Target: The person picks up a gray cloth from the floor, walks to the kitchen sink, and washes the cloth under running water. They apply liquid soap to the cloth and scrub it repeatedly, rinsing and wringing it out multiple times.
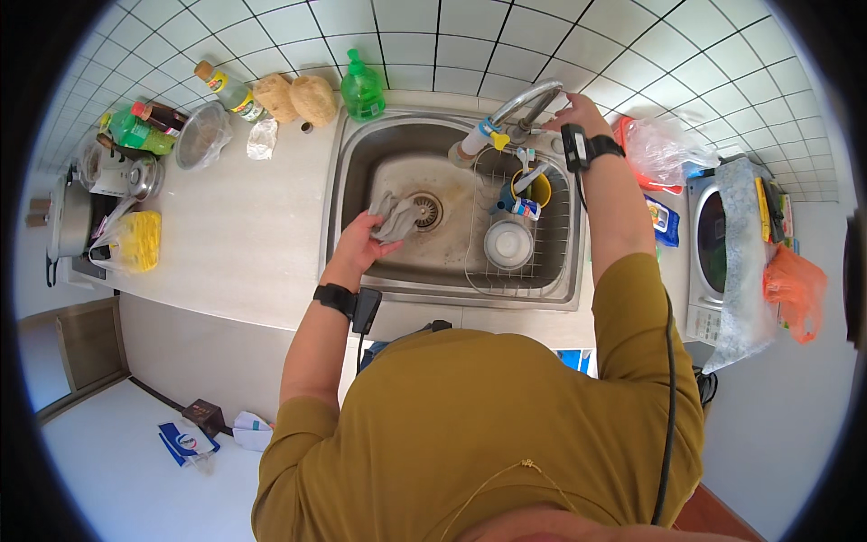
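Observation:
Over the left half of the steel sink (399,142), my left hand (357,246) grips a crumpled grey cloth (394,217). The cloth partly overlaps the drain strainer (427,211). My right hand (584,116) is raised behind the sink at the base of the curved metal faucet (535,91). Its fingertips are partly hidden behind the wrist and faucet, so I cannot tell whether they grip the handle. A white filter with a yellow tab (500,140) is fitted on the spout. No water stream is visible.
A wire rack (482,271) in the sink's right side holds a white bowl (509,244) and a yellow cup (540,188). A green pump bottle (362,88) stands behind the sink. Right of it sit a red basket (660,183) and a microwave (704,271); bottles (234,91) line the left wall.

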Demonstrator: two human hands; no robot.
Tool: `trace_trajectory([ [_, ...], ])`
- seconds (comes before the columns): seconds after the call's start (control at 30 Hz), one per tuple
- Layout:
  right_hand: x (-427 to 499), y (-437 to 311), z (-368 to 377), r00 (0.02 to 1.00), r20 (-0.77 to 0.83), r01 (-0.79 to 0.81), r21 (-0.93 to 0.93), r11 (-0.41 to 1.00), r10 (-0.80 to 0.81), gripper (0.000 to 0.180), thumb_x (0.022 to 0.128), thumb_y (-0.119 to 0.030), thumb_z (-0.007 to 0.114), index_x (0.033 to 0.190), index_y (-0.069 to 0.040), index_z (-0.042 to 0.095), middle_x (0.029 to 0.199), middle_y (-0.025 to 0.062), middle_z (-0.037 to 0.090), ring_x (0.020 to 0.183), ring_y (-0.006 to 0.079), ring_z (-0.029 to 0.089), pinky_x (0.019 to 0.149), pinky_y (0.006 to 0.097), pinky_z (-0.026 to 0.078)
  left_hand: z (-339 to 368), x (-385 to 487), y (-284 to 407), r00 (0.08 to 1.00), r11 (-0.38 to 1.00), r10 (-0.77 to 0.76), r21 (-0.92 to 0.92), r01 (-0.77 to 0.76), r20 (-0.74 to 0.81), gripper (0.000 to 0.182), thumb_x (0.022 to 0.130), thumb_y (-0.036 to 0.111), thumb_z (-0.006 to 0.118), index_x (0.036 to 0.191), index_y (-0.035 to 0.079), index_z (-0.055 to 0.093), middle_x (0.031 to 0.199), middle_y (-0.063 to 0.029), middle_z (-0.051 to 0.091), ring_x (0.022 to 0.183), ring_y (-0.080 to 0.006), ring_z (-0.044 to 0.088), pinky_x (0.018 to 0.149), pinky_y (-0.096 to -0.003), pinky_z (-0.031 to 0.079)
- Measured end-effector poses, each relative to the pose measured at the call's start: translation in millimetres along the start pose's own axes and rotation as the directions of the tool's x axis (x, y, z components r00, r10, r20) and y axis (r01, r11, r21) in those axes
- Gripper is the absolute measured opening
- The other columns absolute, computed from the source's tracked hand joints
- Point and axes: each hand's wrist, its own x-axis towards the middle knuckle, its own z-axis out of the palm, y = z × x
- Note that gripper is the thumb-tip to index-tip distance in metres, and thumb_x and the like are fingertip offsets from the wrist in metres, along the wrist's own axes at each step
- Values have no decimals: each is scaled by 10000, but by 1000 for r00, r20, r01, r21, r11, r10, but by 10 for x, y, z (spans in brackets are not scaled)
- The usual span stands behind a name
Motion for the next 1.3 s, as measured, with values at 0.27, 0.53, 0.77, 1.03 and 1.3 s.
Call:
trace_trajectory([
  [0.27, -599, -884, -216, 972, -92, -25, 873, 487, 214, 402, 822, -161, 540, 1194, -20, 482, 1122, 144, 558, 993, 229, 560, 809, 316, 462, 112, 100, 554, 978, 989, 136, -77, -125, 156, 322, 853, 148, 474, 1168, 81, 472, 1136, -93, 551, 1024, -242, 547, 857, -407, 457],
  [0.53, -1032, -2666, 215, 932, -89, 362, 175, 916, -351, 374, 863, -266, 514, 1148, -30, 566, 1156, 57, 570, 1042, 164, 511, 873, 272, 391, 286, 637, 1077, 935, 951, 261, -230, -207, 239, 317, 879, 160, 460, 1151, 0, 484, 1104, -130, 576, 1010, -258, 552, 886, -389, 441],
  [0.77, -155, -3283, 1235, 849, 219, 522, -194, 831, -482, 341, 845, -189, 441, 1129, -54, 574, 1146, 124, 573, 1055, 236, 526, 882, 327, 416, 477, 974, 1363, 943, 917, 276, -346, -199, 188, 303, 880, 137, 467, 1147, -5, 470, 1114, -140, 561, 1015, -277, 543, 908, -410, 430],
  [1.03, 628, -3340, 1757, 879, 274, 470, -634, 614, -390, 336, 811, -140, 437, 1109, -101, 588, 1068, 136, 595, 972, 324, 555, 834, 404, 443, 460, 1315, 1509, 888, 876, 387, -399, -269, 249, 328, 851, 69, 464, 1176, 33, 449, 1133, -122, 535, 1034, -283, 523, 913, -418, 419],
  [1.3, 797, -3338, 1807, 825, 408, 554, -717, 422, -391, 364, 783, -46, 455, 1108, -131, 596, 1045, 118, 608, 945, 310, 571, 803, 376, 463, 539, 1428, 1538, 862, 832, 416, -504, -232, 289, 451, 786, 9, 455, 1231, 84, 429, 1187, -99, 502, 1094, -279, 479, 943, -444, 385],
])
